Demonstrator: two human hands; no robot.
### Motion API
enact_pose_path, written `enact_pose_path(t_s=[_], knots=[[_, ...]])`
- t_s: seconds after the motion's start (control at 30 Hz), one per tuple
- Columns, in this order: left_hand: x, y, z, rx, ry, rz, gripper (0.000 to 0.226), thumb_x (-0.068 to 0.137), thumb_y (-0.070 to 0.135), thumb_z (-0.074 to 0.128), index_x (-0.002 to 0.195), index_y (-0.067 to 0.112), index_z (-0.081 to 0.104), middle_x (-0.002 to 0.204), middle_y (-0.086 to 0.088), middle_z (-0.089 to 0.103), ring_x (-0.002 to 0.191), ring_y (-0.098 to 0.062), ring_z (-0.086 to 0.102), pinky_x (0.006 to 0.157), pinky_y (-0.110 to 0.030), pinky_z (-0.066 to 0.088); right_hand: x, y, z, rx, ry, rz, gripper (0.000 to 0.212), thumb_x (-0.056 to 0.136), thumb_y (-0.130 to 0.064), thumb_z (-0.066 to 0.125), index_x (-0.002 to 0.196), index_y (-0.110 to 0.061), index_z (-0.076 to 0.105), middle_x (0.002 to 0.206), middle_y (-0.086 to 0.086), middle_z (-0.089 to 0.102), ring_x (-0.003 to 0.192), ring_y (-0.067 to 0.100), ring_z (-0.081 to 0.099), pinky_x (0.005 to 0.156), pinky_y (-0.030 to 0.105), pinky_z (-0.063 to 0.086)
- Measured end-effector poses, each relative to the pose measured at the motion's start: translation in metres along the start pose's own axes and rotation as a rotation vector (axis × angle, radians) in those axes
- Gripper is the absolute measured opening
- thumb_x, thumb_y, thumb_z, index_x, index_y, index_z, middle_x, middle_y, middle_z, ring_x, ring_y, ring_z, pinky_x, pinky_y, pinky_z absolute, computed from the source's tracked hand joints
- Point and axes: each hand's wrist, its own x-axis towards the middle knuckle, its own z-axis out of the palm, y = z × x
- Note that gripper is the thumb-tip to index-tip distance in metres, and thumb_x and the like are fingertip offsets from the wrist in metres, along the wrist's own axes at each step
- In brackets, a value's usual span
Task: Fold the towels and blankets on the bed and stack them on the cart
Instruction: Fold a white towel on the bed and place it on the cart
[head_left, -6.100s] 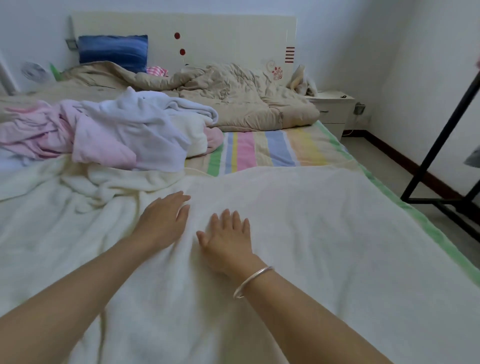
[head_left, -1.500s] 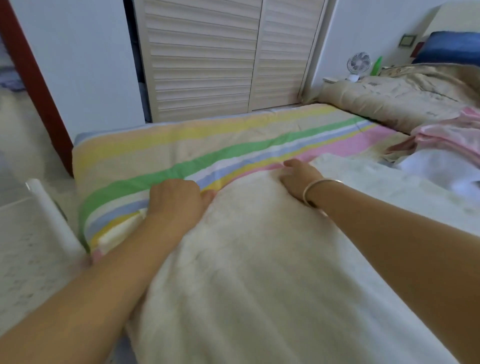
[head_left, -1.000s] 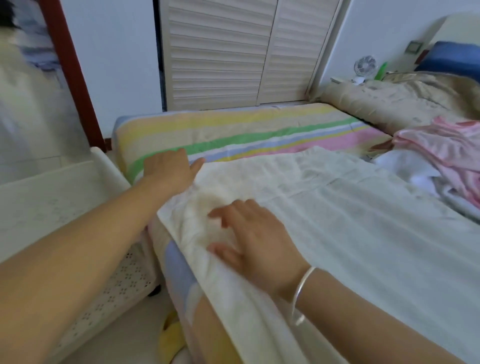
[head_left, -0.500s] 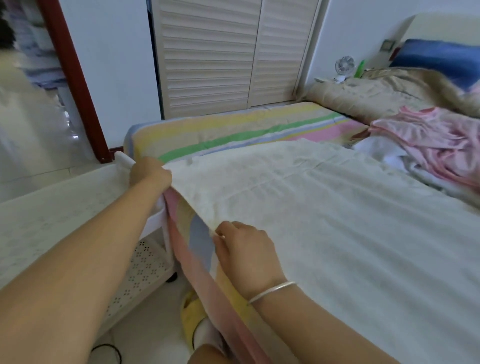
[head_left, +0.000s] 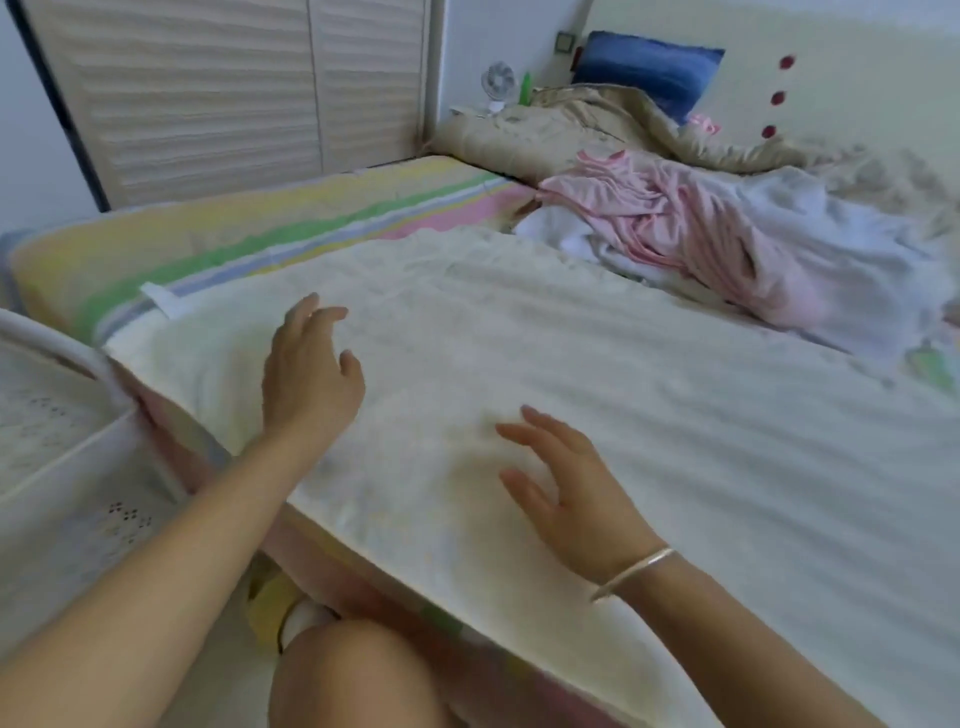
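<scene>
Bare knee (head_left: 353, 670) at bottom edge. Just past it, right hand (head_left: 571, 488) with bracelet (head_left: 631, 571) on wrist, fingers spread wide, gripping nothing. Left hand (head_left: 309, 384) further in, also splayed and empty. Contact with fabric unclear for both.

Under both: cream blanket (head_left: 519, 338), spread flat on bed (head_left: 249, 218), near edge lined up along mattress side. Long axis running left to right, right end out of view. Left corner with white tag (head_left: 163, 301) closer to left hand. Probably the corner to grab first, then carry rightward.

White cart (head_left: 62, 467) just beside bed at left, next to that corner.

Beyond blanket: pink-and-white laundry pile (head_left: 701, 228), beige quilt (head_left: 571, 124), blue pillow (head_left: 644, 67) against headboard (head_left: 831, 67). Louvered wardrobe doors (head_left: 234, 88) and small fan (head_left: 497, 85) at back.
</scene>
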Motion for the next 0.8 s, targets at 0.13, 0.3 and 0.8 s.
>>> enact_pose_path(t_s=[0.13,0.3,0.8], knots=[[-0.081,0.086,0.038,-0.129,-0.23,0.351,0.046,0.095,0.018,0.053,0.14,0.017,0.048,0.154,-0.001,0.035,0.14,-0.018,0.034,0.115,-0.033,0.027,-0.078,0.084,-0.046,-0.332,-0.111,0.459,0.065,0.096,-0.061,0.015,0.153,-0.034,0.003,0.161,-0.002,-0.012,0.147,0.017,-0.014,0.12,0.036,-0.003],[-0.199,0.155,0.064,0.119,-0.621,0.705,0.061,0.097,0.051,0.014,0.155,0.03,0.016,0.163,0.005,0.004,0.15,-0.015,0.002,0.122,-0.038,0.002,-0.222,0.082,-0.04,-0.441,-0.149,0.195,0.073,0.095,-0.065,0.014,0.151,-0.019,0.029,0.158,0.007,0.022,0.144,0.027,0.027,0.111,0.04,0.02],[-0.33,0.258,0.063,-0.24,-0.753,1.096,0.029,0.088,0.054,0.05,0.1,0.03,0.062,0.091,0.018,0.06,0.078,-0.001,0.056,0.065,-0.013,0.041,-0.402,0.191,-0.147,-0.648,0.431,0.48,0.04,0.083,-0.036,0.053,0.115,-0.015,0.064,0.125,0.009,0.06,0.109,0.032,0.058,0.094,0.05,0.046]])
